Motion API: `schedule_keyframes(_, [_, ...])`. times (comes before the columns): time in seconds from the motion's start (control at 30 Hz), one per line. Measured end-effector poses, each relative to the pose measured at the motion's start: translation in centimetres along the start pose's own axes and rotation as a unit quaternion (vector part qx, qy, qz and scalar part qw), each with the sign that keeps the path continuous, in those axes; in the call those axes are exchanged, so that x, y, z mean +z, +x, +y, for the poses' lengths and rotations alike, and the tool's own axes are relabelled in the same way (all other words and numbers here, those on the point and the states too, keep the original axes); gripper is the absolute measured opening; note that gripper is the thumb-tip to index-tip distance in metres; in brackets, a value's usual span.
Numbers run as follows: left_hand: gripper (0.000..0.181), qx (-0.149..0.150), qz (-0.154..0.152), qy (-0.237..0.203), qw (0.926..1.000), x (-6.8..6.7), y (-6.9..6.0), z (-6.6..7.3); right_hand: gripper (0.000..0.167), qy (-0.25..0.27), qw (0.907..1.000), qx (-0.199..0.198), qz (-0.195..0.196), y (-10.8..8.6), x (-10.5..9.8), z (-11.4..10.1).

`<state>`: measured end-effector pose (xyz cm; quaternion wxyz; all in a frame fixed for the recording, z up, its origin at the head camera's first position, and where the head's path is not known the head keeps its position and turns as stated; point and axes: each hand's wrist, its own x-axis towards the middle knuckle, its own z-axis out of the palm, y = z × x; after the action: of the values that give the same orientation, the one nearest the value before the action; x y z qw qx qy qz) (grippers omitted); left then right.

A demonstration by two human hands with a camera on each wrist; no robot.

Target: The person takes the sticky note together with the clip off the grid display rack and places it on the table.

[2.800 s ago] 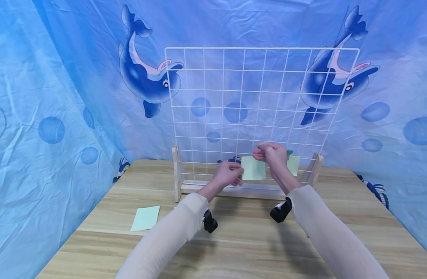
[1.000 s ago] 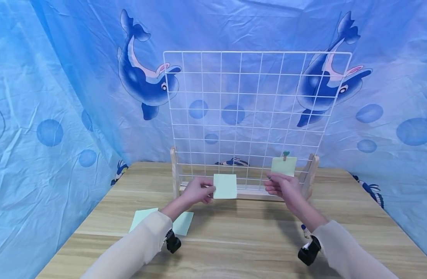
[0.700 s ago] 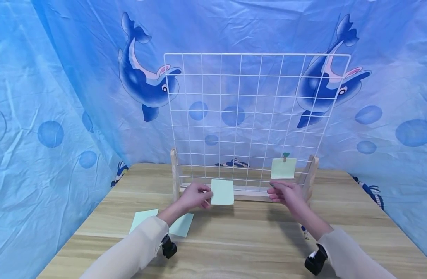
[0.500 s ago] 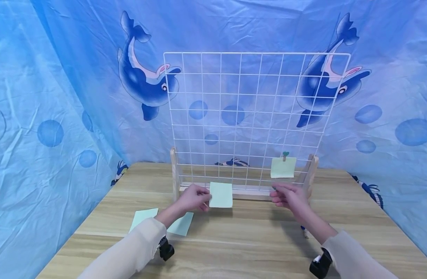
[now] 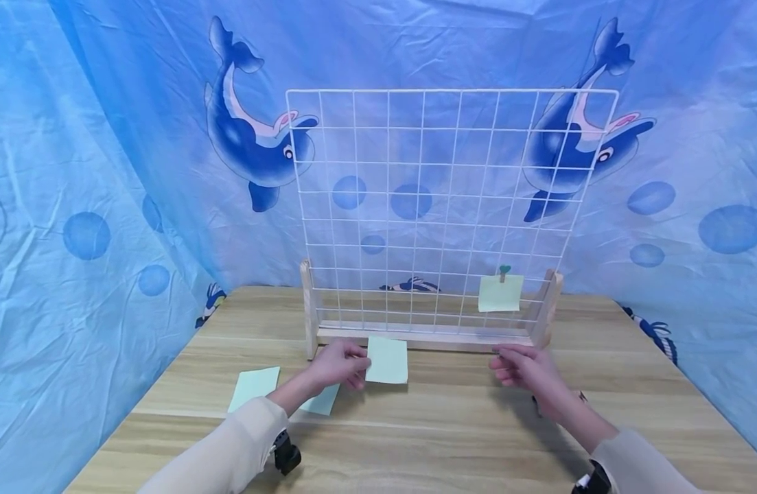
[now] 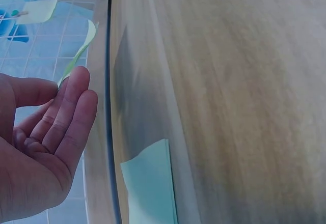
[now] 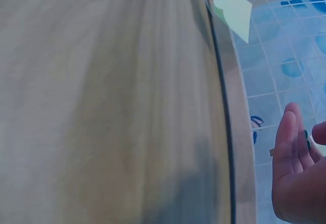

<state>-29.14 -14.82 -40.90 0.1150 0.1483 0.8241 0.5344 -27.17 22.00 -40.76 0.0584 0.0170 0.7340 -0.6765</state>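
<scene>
In the head view my left hand (image 5: 340,363) pinches a pale green paper note (image 5: 387,361) by its left edge, above the table just in front of the white wire grid (image 5: 421,192). The left wrist view shows this note (image 6: 81,51) bent, between thumb and fingers. My right hand (image 5: 523,367) is near the grid's lower right, with a small wooden clothespin (image 7: 307,139) with a green piece between thumb and fingers, mostly hidden. Another note (image 5: 500,295) hangs on the grid by a clothespin (image 5: 504,272) with a green heart.
Two more green notes lie on the table's left, one note (image 5: 254,387) in full sight and one note (image 5: 319,401) partly under the left arm. Wooden feet (image 5: 548,309) hold the grid upright. Small, unclear items lie beside the right forearm. A dolphin-print cloth (image 5: 106,171) hangs behind.
Both hands have drawn back from the grid and apart, moving down toward me. The pinched note came away left and down with the left hand. The pinned note stayed on the grid.
</scene>
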Motion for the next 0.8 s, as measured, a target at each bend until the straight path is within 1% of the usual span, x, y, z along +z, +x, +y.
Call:
schedule_keyframes(0.1, [0.019, 0.002, -0.004, 0.003, 1.0, -0.1, -0.1, -0.2, 0.042, 0.006, 0.9999, 0.009, -0.011, -0.2, -0.3, 0.6])
schedule_keyframes(0.2, [0.016, 0.001, -0.014, 0.007, 0.9999, -0.1, -0.2, -0.4, 0.045, 0.0, 0.9997, 0.006, -0.025, -0.5, -0.5, 1.2])
schedule_keyframes(0.37, [0.015, -0.011, -0.02, 0.011, 0.9997, 0.0, -0.5, -0.7, 0.049, -0.012, 0.9989, 0.006, -0.045, -0.9, -0.8, 2.0])
schedule_keyframes(0.53, [0.015, -0.025, -0.022, 0.02, 0.9992, -0.1, -0.8, -1.1, 0.048, -0.021, 0.9973, 0.011, -0.069, -1.2, -1.2, 2.4])
schedule_keyframes(0.7, [0.017, -0.034, -0.042, 0.026, 0.9982, -0.5, -1.1, -1.6, 0.046, -0.042, 0.9949, 0.013, -0.09, -1.5, -1.6, 2.8])
schedule_keyframes(0.8, [0.017, -0.04, -0.058, 0.03, 0.9971, -0.5, -1.4, -1.5, 0.046, -0.051, 0.9934, 0.015, -0.101, -1.6, -1.8, 3.1])
